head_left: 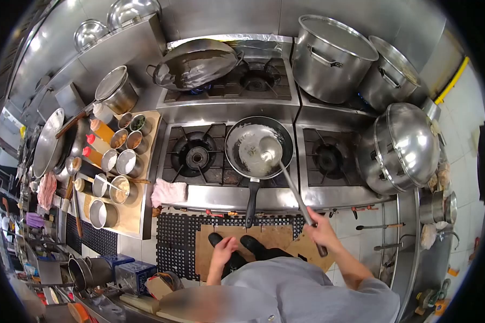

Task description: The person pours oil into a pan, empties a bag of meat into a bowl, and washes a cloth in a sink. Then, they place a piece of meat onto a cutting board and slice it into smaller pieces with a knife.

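Note:
My right hand (320, 230) is wrapped round the long handle of a metal ladle (270, 149). The ladle's bowl rests inside a frying pan (248, 134), which sits on the middle front burner. A whitish, wet-looking film with small dark specks covers part of the pan's inside. The pan's black handle (252, 199) points toward me, and neither hand is on it. In front of my body, my left hand (224, 248) hangs above the floor mat with its fingers curled in, and I see nothing in it.
A large wok (196, 63) sits on the back burner. Tall stockpots (333, 59) stand at back right, and a domed steel lid (409, 148) is at right. On the left, a board (137, 202) bears seasoning tins and squeeze bottles (101, 130). A pink cloth (168, 192) lies on the stove's front edge.

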The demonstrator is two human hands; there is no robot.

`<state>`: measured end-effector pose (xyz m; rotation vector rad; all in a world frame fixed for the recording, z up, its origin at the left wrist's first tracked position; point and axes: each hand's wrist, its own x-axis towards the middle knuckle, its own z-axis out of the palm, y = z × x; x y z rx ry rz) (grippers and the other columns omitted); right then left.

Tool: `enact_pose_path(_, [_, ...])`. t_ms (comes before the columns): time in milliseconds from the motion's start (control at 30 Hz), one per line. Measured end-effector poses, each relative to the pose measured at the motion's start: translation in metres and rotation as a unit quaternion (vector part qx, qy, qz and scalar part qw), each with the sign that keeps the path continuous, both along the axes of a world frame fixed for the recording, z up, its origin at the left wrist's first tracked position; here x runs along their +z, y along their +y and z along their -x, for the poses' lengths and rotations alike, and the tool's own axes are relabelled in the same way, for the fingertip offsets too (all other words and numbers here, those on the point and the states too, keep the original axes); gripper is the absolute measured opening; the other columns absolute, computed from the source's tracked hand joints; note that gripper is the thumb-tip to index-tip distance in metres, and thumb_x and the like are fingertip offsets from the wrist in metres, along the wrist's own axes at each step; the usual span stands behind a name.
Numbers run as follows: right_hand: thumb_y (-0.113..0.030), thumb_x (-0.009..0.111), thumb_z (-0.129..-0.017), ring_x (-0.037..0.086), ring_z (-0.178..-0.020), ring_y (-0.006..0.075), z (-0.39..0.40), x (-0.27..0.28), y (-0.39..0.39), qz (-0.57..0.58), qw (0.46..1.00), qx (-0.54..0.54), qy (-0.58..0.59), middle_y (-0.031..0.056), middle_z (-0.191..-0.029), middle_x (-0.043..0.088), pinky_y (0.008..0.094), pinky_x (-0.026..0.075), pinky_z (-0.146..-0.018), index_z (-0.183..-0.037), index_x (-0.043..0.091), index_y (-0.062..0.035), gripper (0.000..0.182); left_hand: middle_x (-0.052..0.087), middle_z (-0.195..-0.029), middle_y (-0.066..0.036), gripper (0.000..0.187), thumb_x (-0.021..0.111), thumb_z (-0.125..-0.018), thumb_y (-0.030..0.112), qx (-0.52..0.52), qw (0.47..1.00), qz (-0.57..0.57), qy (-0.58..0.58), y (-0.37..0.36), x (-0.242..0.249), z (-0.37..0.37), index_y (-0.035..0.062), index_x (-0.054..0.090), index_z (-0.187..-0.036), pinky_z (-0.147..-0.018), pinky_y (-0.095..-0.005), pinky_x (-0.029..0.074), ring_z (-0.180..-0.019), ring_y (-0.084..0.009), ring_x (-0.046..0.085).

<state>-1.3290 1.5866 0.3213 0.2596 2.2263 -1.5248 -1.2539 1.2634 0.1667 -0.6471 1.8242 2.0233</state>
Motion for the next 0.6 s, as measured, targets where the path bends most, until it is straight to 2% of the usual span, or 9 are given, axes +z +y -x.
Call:
enact_pose_path(67, [0.001,0.055,-0.083,0.046,-0.044,0.0072,-0.007,-0.001,-0.002,0.094,0.995,0.006,-0.04,-0.0009,-0.056,0.047,0.0254,0.038,-0.042,-0.144,0.032,-0.011,0.065,0.066,-0.1,-0.007,0.042,0.052,-0.095,0.034,0.022,0.999,-0.047,0.002,0.039,0.022,0.028,-0.0009,0.056,-0.117,-0.071,-0.0238,0.048,-0.083,-0.0136,0.063])
enact_pose_path(133, [0.001,0.055,-0.083,0.045,-0.044,0.0073,0.014,-0.021,-0.009,0.095,0.994,0.027,-0.035,-0.0011,-0.056,0.047,0.0256,0.038,-0.042,-0.144,0.031,-0.0113,0.066,0.066,-0.097,-0.006,0.042,0.051,-0.095,0.036,0.056,0.996,-0.071,-0.001,0.064,0.032,0.045,-0.0003,0.056,-0.117,-0.069,-0.0238,0.048,-0.081,-0.0138,0.063])
enact_pose_path(200, [0.002,0.055,-0.084,0.045,-0.044,0.0075,0.036,-0.038,-0.008,0.097,0.994,0.05,-0.026,-0.0013,-0.055,0.046,0.0258,0.038,-0.042,-0.144,0.031,-0.0116,0.067,0.063,-0.085,-0.003,0.039,0.049,-0.096,0.037,0.076,0.989,-0.126,-0.027,0.075,0.029,0.058,0.0008,0.057,-0.108,-0.063,-0.0232,0.048,-0.072,-0.0119,0.062])
enact_pose_path(267, [0.001,0.056,-0.083,0.047,-0.045,0.0082,0.048,-0.047,-0.01,0.065,0.998,-0.006,0.012,0.0015,-0.059,0.051,0.026,0.039,-0.043,-0.144,0.032,-0.0117,0.067,0.062,-0.081,-0.003,0.037,0.049,-0.096,0.037,0.06,0.994,-0.094,-0.013,0.073,0.029,0.058,0.0016,0.057,-0.103,-0.06,-0.0228,0.047,-0.069,-0.0108,0.06])
enact_pose_path(333, [0.002,0.054,-0.082,0.046,-0.043,0.0082,0.032,-0.064,0.008,0.022,0.997,0.012,0.073,0.0005,-0.057,0.049,0.0265,0.039,-0.041,-0.143,0.032,-0.0113,0.066,0.059,-0.074,-0.001,0.034,0.05,-0.095,0.038,0.043,0.997,-0.069,0.007,0.069,0.03,0.062,0.004,0.056,-0.093,-0.054,-0.0218,0.044,-0.061,-0.0086,0.056])
enact_pose_path(367, [0.002,0.052,-0.081,0.045,-0.041,0.0081,0.022,-0.071,0.014,-0.026,0.991,0.028,0.129,-0.0005,-0.055,0.048,0.0271,0.038,-0.039,-0.143,0.033,-0.0109,0.066,0.059,-0.074,-0.001,0.034,0.05,-0.095,0.038,0.047,0.996,-0.069,0.013,0.068,0.027,0.061,0.004,0.056,-0.093,-0.054,-0.0218,0.044,-0.061,-0.0086,0.056])
enact_pose_path(400, [0.004,0.051,-0.08,0.046,-0.041,0.0082,0.006,-0.047,0.009,0.019,0.998,0.004,0.058,0.0006,-0.056,0.05,0.0267,0.038,-0.039,-0.143,0.034,-0.0113,0.066,0.06,-0.074,-0.001,0.034,0.05,-0.095,0.038,0.04,0.997,-0.066,0.003,0.069,0.02,0.06,0.0046,0.057,-0.095,-0.053,-0.0215,0.044,-0.06,-0.0085,0.056])
enact_pose_path(500, [0.004,0.058,-0.081,0.047,-0.044,0.0095,-0.001,-0.039,-0.003,0.093,0.995,0.015,-0.01,0.0017,-0.064,0.052,0.0278,0.04,-0.041,-0.141,0.037,-0.0108,0.066,0.062,-0.079,0.0,0.034,0.051,-0.095,0.039,0.023,0.998,-0.056,-0.019,0.071,0.014,0.058,0.0058,0.058,-0.1,-0.056,-0.0218,0.044,-0.062,-0.0083,0.057])
enact_pose_path(600, [0.006,0.056,-0.081,0.044,-0.042,0.0087,0.035,-0.064,-0.018,0.117,0.993,-0.013,0.0,-0.0004,-0.06,0.047,0.0272,0.038,-0.039,-0.143,0.032,-0.0101,0.068,0.066,-0.09,-0.002,0.038,0.054,-0.093,0.038,0.016,0.995,-0.085,-0.039,0.064,0.023,0.045,0.0046,0.057,-0.112,-0.066,-0.0243,0.047,-0.072,-0.0083,0.06])
